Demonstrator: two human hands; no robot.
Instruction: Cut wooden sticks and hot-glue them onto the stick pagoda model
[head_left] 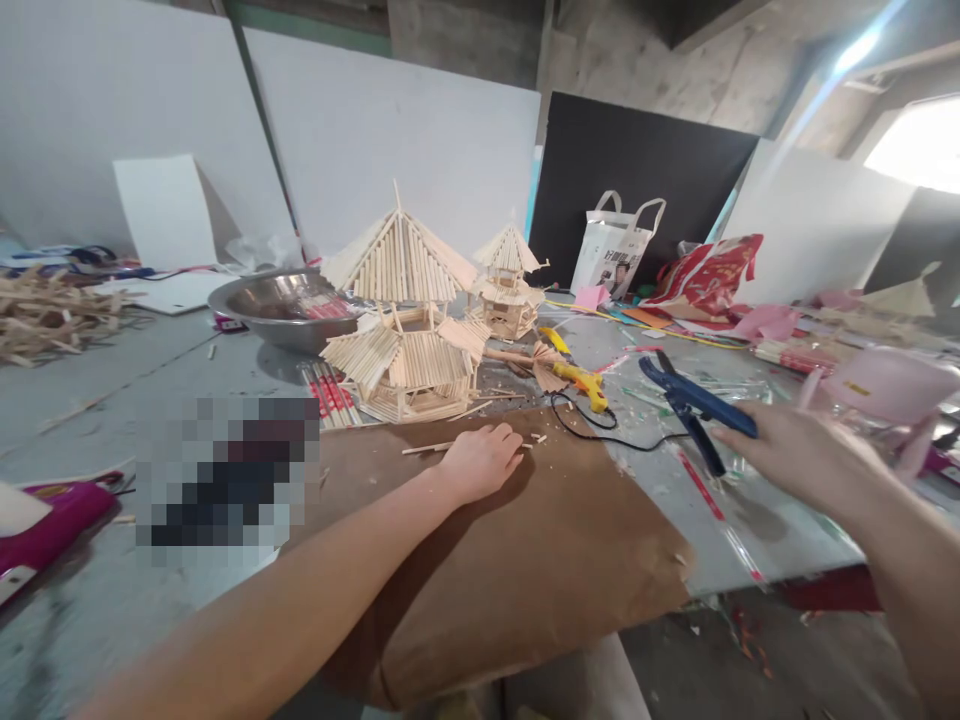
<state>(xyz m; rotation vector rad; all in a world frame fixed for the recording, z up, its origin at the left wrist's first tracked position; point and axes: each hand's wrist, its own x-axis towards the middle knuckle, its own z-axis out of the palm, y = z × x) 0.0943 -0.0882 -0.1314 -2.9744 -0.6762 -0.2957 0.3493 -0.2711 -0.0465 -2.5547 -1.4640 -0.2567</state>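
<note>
My left hand (484,462) rests on a brown sheet (510,570) with its fingers curled down; what lies under the fingertips is hidden. A thin wooden stick (426,449) shows just left of that hand, and short cut bits (538,439) lie to its right. Held in my right hand (799,450) above the table's right side is a pair of blue-handled cutters (697,400), their two arms apart. Beyond the sheet stands a pavilion model of wooden sticks (409,340), two-tiered with a pointed roof. A smaller stick pavilion (508,285) is behind it to the right.
A metal basin (255,305) and red-banded stick packs (330,395) stand left of the model. A yellow glue gun (585,385) with a black cord lies right. A magenta tool (56,530) sits far left. Behind are a white bag (611,250) and a red bag (705,275).
</note>
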